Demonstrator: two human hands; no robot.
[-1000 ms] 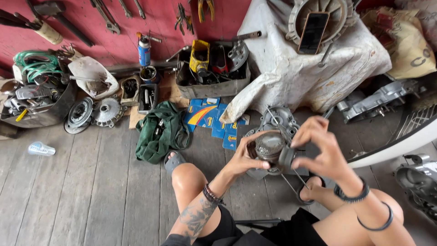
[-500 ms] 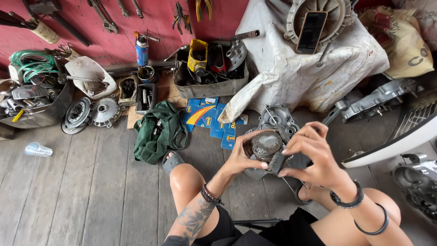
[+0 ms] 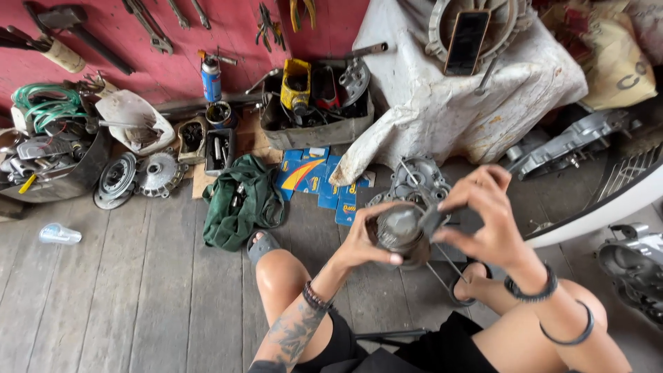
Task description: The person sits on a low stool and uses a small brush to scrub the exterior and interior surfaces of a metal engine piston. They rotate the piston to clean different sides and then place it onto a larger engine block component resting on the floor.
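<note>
Head view looks straight down at somebody sitting low over a grey plank floor in a workshop. Left hand is curled round a round grey metal engine part, thumb underneath and fingers wrapped up its near side, so it's clamped on it. Right hand comes in from the other side, fingertips pinched together on a small dark piece sitting at the part's upper right rim; can't tell exactly what that piece is. The whole thing is held up in the air between the knees, above an engine casing lying on the floor.

Just beyond the left knee there's a crumpled green bag, and next to it some blue and yellow cardboard boxes. Along the red wall: a blue spray can, a crate of parts, a couple of metal hubs. A dirty white cloth covers something bulky at the top right, with a phone propped on it.
</note>
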